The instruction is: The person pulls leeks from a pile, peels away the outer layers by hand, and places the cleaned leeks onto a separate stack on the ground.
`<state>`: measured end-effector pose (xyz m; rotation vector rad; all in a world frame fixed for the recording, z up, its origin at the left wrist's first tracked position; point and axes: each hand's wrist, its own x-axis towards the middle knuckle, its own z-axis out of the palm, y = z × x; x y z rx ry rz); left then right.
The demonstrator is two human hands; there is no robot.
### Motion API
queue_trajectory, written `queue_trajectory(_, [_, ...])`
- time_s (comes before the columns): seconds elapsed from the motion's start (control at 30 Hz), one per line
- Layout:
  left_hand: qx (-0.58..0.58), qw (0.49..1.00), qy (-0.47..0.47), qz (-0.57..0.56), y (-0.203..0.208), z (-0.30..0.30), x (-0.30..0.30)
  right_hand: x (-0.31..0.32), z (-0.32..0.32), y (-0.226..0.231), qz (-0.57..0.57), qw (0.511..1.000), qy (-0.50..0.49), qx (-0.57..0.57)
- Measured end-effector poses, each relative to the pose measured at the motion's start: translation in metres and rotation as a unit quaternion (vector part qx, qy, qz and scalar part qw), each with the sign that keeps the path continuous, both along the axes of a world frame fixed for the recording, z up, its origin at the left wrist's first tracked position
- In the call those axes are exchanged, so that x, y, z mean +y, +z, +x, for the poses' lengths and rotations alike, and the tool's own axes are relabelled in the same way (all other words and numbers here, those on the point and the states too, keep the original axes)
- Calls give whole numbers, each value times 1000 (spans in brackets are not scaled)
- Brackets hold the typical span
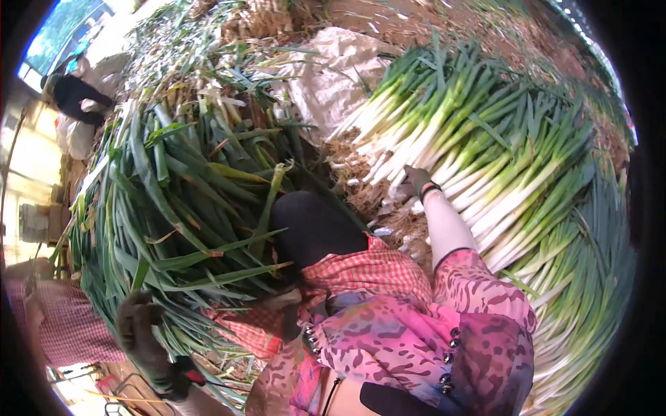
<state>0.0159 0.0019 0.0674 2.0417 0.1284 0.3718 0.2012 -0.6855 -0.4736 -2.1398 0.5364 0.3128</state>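
My right hand [419,182], in a dark glove with a black band at the wrist, reaches to the root ends of a long row of peeled green onions [479,166]. Its fingers are closed around the white stalk end of one of them. At the lower left, my left hand [142,329], gloved as well, has its fingers curled beside the leaves of a big heap of unpeeled green onions [187,187]. A green leaf stands just above its fingers; whatever it grips is hidden.
Brown roots and peelings [357,177] lie between heap and row. Behind them spreads a pale sack [333,69]. My dark-clad knee [312,225] sits between the onions. At left, one person in a checked garment [73,322] is close by; another in dark clothes [73,97] is farther back.
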Motion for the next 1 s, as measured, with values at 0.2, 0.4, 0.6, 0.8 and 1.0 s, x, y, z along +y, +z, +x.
queue_trajectory(0.2, [-159,978,98,89,66,70,14,15,-38,94,-346,904,249,-44])
queue_trajectory(0.4, [-69,955,122,263,9,169,185,79,-75,163,239,959,-136,65])
queue_trajectory(0.6, [-12,914,150,378,-86,209,259,94,-112,177,270,952,-122,78])
queue_trajectory(0.8, [206,857,248,403,-96,210,206,92,-138,183,258,954,-136,67])
queue_trajectory(1.0, [218,880,251,338,-64,182,185,113,-116,196,336,936,-70,77])
